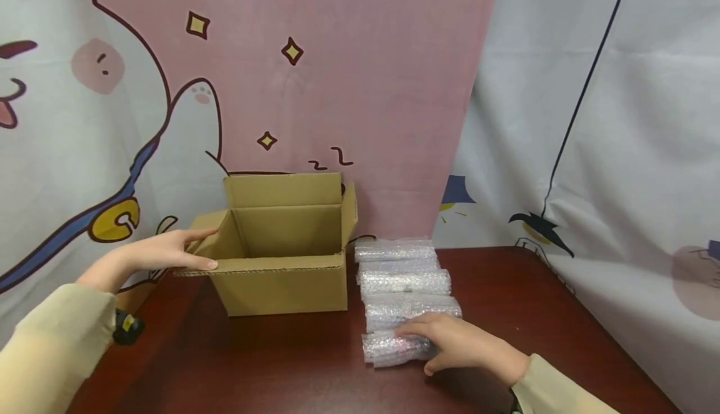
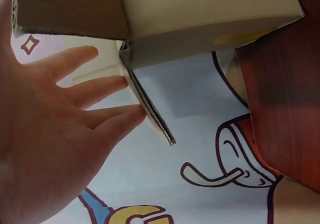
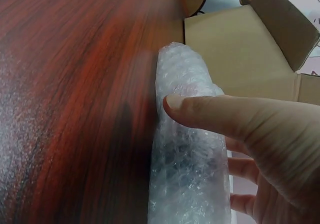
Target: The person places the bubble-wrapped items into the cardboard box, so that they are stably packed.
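An open cardboard box point(image 1: 287, 289) stands at the back left of the table. My left hand point(image 1: 163, 251) is at its left side, with mostly straight fingers touching the flaps near the front corner. In the left wrist view, fingertips meet the edge of a cardboard flap point(image 2: 155, 116). To the box's right, several bubble-wrapped rolls lie in a column. My right hand point(image 1: 455, 342) grips the nearest bubble-wrapped roll point(image 1: 388, 348). In the right wrist view, the thumb lies across this roll point(image 3: 187, 174) and the other fingers are along its far side.
Behind the nearest roll lie other bubble-wrapped rolls point(image 1: 405, 282), close together. The dark red wooden table point(image 1: 270, 364) reaches back to a printed cloth point(image 1: 382, 120) hanging behind the box. The box's back flap point(image 1: 287, 190) stands upright.
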Tool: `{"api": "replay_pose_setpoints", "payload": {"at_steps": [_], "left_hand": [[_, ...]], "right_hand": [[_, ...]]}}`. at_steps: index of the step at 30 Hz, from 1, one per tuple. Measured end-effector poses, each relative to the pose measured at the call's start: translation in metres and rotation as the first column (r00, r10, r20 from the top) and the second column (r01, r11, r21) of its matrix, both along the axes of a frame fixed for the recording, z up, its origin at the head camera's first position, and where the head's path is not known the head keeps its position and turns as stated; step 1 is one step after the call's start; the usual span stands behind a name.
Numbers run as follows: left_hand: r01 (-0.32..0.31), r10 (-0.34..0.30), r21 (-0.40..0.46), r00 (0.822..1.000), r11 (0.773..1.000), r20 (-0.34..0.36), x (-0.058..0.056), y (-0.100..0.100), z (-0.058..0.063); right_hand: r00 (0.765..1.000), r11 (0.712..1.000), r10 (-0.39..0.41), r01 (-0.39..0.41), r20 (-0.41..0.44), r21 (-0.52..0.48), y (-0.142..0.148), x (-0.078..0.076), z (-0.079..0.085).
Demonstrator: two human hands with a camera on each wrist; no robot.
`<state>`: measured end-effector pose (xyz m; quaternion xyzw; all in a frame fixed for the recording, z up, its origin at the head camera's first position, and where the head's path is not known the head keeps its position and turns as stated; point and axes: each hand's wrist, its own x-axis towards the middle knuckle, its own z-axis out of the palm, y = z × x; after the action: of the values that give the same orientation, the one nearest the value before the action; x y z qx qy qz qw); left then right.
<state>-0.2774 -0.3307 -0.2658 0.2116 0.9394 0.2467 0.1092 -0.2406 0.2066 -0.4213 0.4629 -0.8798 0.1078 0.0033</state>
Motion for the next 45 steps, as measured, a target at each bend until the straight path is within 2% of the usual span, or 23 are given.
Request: {"api": "replay_pose_setpoints", "payload": {"at_steps": [9,17,23,34,45], "left_hand": [[-0.059,0.057,-0.016,0.993,0.998,-0.102,0.004,-0.004,-0.021],[-0.044,0.043,-0.004,0.983,0.999,-0.179,0.004,-0.003,-0.033],[-0.045,0.044,0.004,0.981,0.999,-0.187,0.001,-0.005,-0.037],[-0.053,0.054,0.011,0.978,0.999,-0.204,0.001,-0.005,-0.041],[-0.071,0.066,-0.017,0.976,0.997,-0.207,0.003,-0.005,-0.04]], "right_hand": [[0.999,0.998,0.041,-0.042,-0.02,-0.036,0.002,-0.003,-0.004],[1.0,0.999,-0.021,0.022,0.009,-0.035,-0.002,-0.006,-0.003],[0.997,0.998,-0.057,0.058,0.046,-0.019,-0.004,-0.008,-0.002],[0.996,0.998,-0.058,0.061,0.072,-0.032,-0.003,-0.01,-0.001],[0.983,0.994,-0.063,0.078,0.175,-0.082,0.001,-0.01,0.006]]}}
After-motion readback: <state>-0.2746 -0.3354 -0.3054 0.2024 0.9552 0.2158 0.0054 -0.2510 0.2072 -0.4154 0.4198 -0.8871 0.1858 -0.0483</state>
